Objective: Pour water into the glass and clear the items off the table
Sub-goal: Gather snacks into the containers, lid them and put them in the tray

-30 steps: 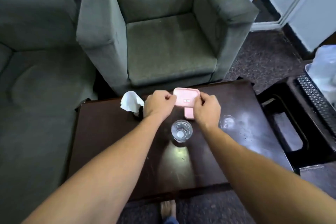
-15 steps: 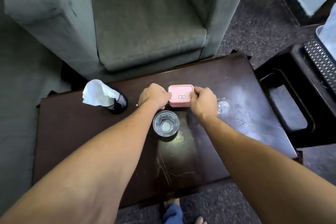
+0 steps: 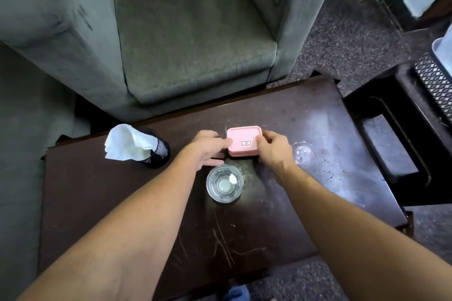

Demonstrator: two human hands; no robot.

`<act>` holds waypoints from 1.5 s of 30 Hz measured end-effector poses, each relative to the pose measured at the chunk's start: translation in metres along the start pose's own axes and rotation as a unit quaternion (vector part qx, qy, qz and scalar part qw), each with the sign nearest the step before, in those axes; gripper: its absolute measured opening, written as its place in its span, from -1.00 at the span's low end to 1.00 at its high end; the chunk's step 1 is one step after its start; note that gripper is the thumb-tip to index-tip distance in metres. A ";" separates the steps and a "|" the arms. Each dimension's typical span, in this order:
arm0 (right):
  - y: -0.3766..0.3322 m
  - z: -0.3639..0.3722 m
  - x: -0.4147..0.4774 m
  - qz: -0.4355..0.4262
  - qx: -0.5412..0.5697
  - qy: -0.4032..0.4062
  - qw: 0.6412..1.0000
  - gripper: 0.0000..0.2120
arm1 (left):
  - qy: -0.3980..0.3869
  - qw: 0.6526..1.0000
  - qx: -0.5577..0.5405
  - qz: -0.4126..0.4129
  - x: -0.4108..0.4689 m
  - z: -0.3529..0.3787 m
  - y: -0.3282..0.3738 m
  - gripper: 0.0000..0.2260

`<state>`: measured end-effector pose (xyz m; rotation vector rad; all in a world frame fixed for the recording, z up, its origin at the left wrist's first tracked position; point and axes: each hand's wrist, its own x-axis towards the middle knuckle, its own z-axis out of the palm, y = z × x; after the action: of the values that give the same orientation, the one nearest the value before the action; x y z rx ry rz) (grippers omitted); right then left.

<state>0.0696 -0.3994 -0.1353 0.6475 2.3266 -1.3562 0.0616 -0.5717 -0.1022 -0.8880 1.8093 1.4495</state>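
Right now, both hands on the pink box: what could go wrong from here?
1. The glass of water stands just on the near side of the pink box, between both wrists; drawing the box back could tip it.
2. A clear glass item sits close beside the right hand, hard to see on the shiny table; easily bumped.
3. The left hand pinches only the box's left edge, so a lift may slip.
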 end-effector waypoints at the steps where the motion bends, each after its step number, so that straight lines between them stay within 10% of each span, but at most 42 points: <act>1: 0.000 0.001 0.003 0.028 0.031 -0.008 0.999 -0.74 | -0.013 1.000 -0.022 -0.006 0.003 0.001 0.001 -0.43; 6: -0.005 -0.004 0.006 0.100 0.120 -0.037 0.987 -0.79 | -0.021 0.999 -0.040 -0.007 0.018 0.000 -0.003 -0.77; 11: -0.011 -0.032 0.011 0.098 0.132 -0.054 0.985 -0.78 | -0.029 0.999 -0.024 -0.001 0.021 0.009 0.023 -0.64; 20: -0.079 -0.219 0.044 0.048 0.175 -0.062 0.981 -0.67 | -0.130 0.980 0.036 0.143 -0.025 0.107 0.173 -0.91; 33: -0.113 -0.524 0.125 0.056 -0.027 -0.096 0.993 -0.93 | -0.163 0.958 0.048 0.229 -0.075 0.330 0.338 -0.88; 45: -0.038 -0.575 0.212 0.076 -0.142 -0.149 0.976 -0.88 | -0.083 0.977 0.118 0.160 -0.043 0.453 0.312 -0.87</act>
<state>-0.1754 0.1325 0.0497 0.4840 2.1247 -0.9549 -0.1389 -0.0725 0.0206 -0.3569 2.0081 1.4100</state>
